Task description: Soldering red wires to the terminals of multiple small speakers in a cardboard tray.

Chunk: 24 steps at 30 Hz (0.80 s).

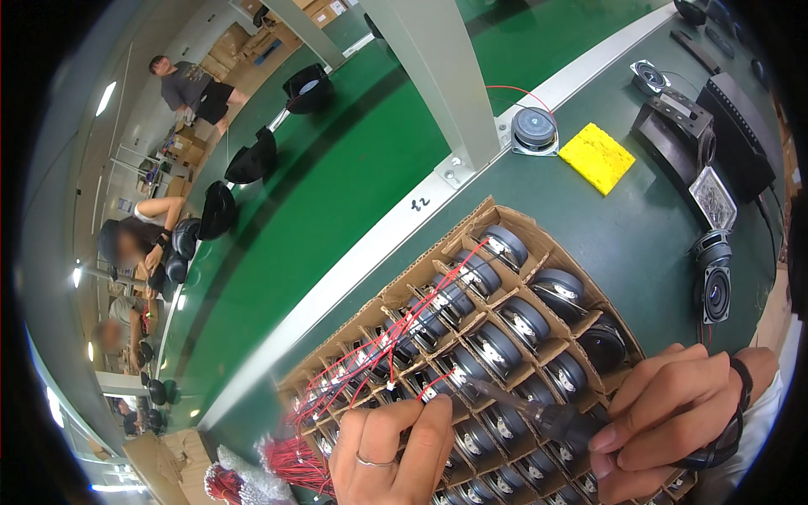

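A divided cardboard box (497, 204) holds several small round speakers (494, 349), each in its own compartment. My left hand (391, 454) is over the near part of the box, thumb and fingertips pinched on a thin red wire (433, 388) that runs to a speaker terminal. From the right, my right hand (673, 412) grips a soldering iron (562, 423) by its dark handle. Its tip points left at that same speaker, close to the wire end; whether they touch I cannot tell. More red wires (412, 318) lie across the far-left rows of speakers.
A yellow sponge (597, 159), a loose speaker (534, 130) and a black box-shaped unit (736, 135) with a metal holder sit on the green bench. Bundled red wires (290, 461) lie left of the box. A grey post (438, 76) stands beside a green conveyor (337, 194); people work beyond.
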### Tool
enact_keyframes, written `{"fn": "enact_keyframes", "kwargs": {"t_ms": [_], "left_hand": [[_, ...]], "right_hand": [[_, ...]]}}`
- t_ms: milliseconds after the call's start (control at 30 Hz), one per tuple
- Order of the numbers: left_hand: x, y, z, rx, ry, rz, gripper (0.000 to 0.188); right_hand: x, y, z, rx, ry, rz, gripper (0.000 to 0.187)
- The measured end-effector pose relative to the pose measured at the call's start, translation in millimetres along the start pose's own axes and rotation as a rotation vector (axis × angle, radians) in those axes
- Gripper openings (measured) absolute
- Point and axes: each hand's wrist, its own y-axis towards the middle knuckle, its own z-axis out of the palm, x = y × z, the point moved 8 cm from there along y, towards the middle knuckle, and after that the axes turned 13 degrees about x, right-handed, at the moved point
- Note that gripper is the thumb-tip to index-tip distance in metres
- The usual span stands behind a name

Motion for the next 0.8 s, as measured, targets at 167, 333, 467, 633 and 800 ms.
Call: {"fn": "enact_keyframes", "kwargs": {"t_ms": [167,333,467,633,800], "left_hand": [[-1.2,-0.1,-0.3,-0.003,0.006,0.003,0.028],[-1.4,-0.4,-1.8,-0.039,0.017,0.022,0.028],[-1.2,-0.4,-2.1,-0.043,0.018,0.019,0.029],[-1.7,0.2,-2.9,-0.035,0.027,0.015,0.03],[0.0,-1.6,2.5,-0.024,0.114,-0.025,0.029]], "right_hand": [[2.6,2.0,0.1,0.04,-0.033,0.054,0.016],[0.5,2.2,0.9,0.102,-0.028,0.071,0.016],[-0.6,1.6,0.9,0.105,-0.028,0.084,0.016],[1.4,3.6,0.1,0.084,-0.04,0.071,0.016],[-0.4,0.8,-1.5,0.086,-0.019,0.055,0.017]]}}
